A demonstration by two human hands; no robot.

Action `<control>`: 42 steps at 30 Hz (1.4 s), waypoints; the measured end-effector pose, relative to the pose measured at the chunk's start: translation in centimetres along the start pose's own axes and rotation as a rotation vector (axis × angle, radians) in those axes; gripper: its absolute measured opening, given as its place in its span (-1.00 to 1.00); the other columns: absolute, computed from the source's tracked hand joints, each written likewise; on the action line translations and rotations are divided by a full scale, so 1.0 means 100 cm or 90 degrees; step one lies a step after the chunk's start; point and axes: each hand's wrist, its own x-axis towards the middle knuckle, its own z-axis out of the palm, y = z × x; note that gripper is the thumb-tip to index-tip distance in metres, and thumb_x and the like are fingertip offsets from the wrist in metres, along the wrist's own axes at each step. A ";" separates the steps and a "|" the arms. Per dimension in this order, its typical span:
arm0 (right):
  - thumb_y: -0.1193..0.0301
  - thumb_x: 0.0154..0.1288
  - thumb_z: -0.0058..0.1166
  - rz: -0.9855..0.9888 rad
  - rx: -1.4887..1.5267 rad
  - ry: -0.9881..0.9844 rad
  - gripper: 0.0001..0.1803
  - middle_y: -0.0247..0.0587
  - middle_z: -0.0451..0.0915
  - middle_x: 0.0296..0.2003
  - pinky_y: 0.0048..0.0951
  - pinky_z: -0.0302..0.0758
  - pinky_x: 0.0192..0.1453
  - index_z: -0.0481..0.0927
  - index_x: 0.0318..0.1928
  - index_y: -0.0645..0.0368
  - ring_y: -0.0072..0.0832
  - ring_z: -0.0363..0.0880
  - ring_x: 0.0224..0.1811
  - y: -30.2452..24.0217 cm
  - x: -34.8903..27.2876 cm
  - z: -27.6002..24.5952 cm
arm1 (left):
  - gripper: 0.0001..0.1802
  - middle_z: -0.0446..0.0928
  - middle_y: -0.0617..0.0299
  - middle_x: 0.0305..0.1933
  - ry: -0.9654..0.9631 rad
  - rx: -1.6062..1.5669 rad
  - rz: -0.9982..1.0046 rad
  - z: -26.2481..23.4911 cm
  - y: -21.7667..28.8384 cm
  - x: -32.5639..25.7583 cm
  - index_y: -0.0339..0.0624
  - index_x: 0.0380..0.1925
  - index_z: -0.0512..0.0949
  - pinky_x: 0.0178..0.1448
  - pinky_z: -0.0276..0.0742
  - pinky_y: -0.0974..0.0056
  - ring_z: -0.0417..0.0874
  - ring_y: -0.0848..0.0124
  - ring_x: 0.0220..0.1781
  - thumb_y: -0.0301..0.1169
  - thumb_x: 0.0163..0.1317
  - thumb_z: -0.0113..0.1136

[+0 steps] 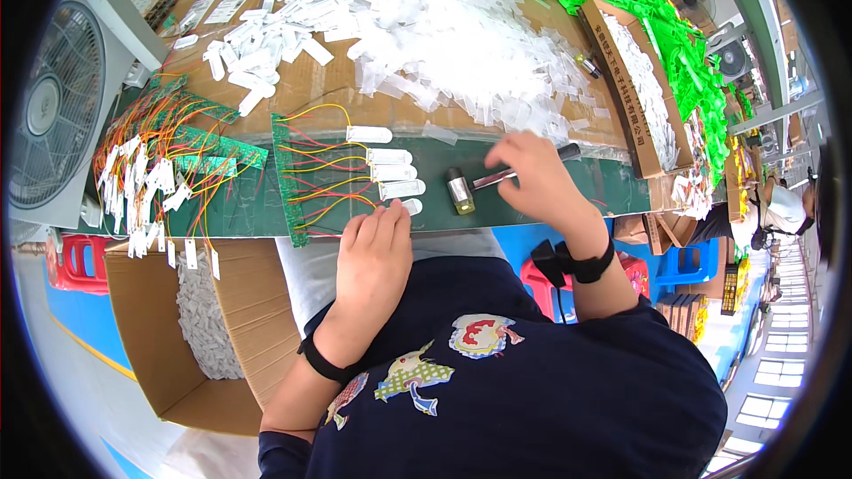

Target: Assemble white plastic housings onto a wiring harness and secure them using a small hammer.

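My left hand [377,253] has its fingers bent together over the near end of a row, at the wire side of the nearest white casing [412,207]. Several more white rounded casings [390,157] lie beyond it, joined by red and yellow wires to a green circuit-board strip [288,179]. My right hand [537,177] arches over the dark handle of a hammer [461,192], its fingers apart and curved. The hammer lies on the green mat, its head toward the casings. Part of its handle is hidden beneath that hand.
Clear plastic pieces [479,44] and white casings [257,49] heap across the table's far side. Wired boards [204,146] hang over the left edge near a fan [53,106]. A carton [626,89] stands right, beside green parts [674,53]; an open box [248,302] sits below.
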 end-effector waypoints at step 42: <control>0.50 -0.04 0.30 0.066 0.081 0.321 -0.81 -0.30 0.53 -0.34 -0.25 0.34 -0.09 0.66 -0.33 0.02 -0.27 0.49 -0.19 -0.004 0.020 0.030 | -0.59 0.49 0.24 -0.05 -0.010 0.005 -0.038 -0.008 0.010 0.002 -0.08 -0.03 0.57 0.16 0.29 0.06 0.46 0.24 0.02 -0.34 0.07 0.32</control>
